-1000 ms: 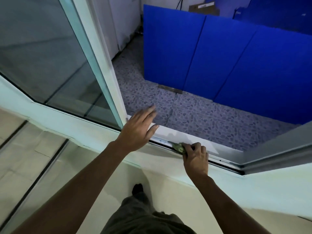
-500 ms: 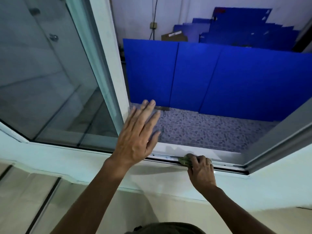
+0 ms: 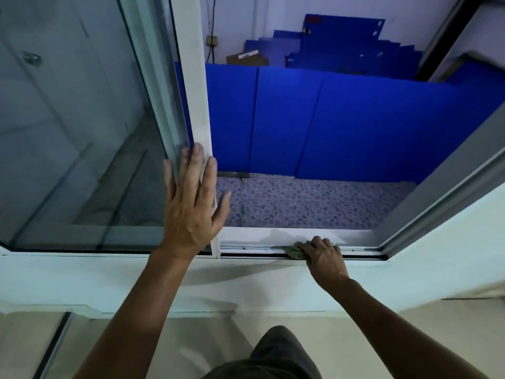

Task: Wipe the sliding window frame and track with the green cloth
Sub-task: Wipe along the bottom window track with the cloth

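A white sliding window sash (image 3: 194, 86) stands upright at centre left, with glass to its left. My left hand (image 3: 192, 206) lies flat against the sash's lower end, fingers spread and pointing up. The bottom track (image 3: 246, 251) runs along the sill from the sash to the right frame. My right hand (image 3: 325, 255) is closed on a crumpled green cloth (image 3: 293, 251) and presses it into the track right of centre. Most of the cloth is hidden under the fingers.
Blue panels (image 3: 328, 119) stand upright outside, beyond a pebble-patterned floor (image 3: 300, 203). More blue sheets and a cardboard box (image 3: 246, 58) are stacked at the back wall. A grey frame edge (image 3: 437, 187) slants down on the right. A white wall ledge (image 3: 109, 283) lies below the track.
My left hand has risen from the sill onto the sash's edge. My right hand has slid the cloth slightly right along the track. The camera has tilted upward.
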